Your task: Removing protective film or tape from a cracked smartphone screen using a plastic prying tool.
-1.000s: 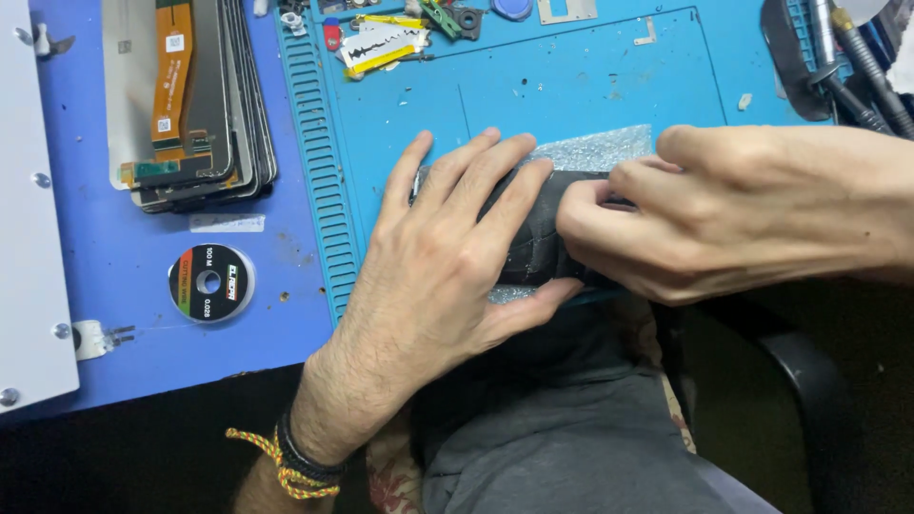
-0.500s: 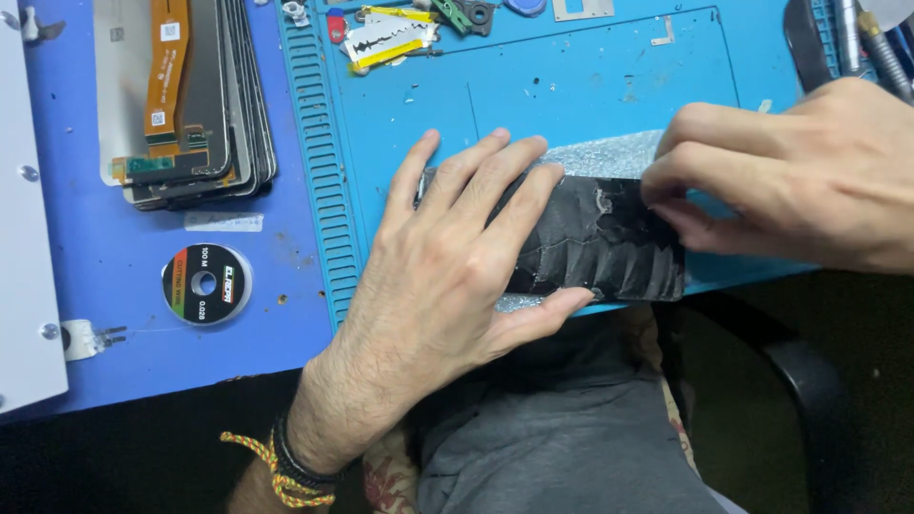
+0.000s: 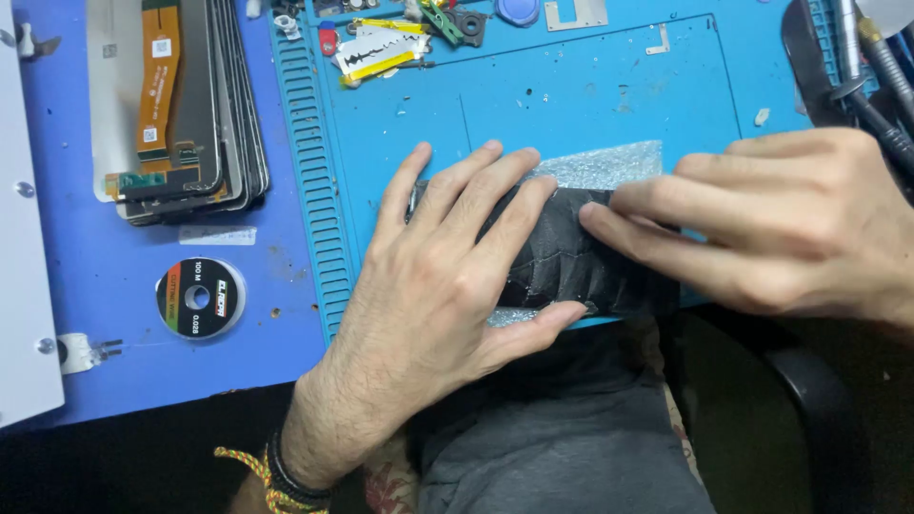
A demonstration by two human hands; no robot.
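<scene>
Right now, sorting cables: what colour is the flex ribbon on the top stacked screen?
Orange flex ribbon, head view.

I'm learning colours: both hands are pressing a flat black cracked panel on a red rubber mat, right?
Nearly. The head view shows the left hand and the right hand pressing the flat black cracked panel, but the ridged rubber mat under it is blue, not red.

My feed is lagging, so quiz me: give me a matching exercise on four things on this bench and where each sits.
1. dark cracked panel
2. stack of screens
3. round wire spool
4. razor blade

a. far left, on the blue bench
b. under both hands
c. top of the teal mat
d. near left, below the stack

Pairs: 1-b, 2-a, 3-d, 4-c
</scene>
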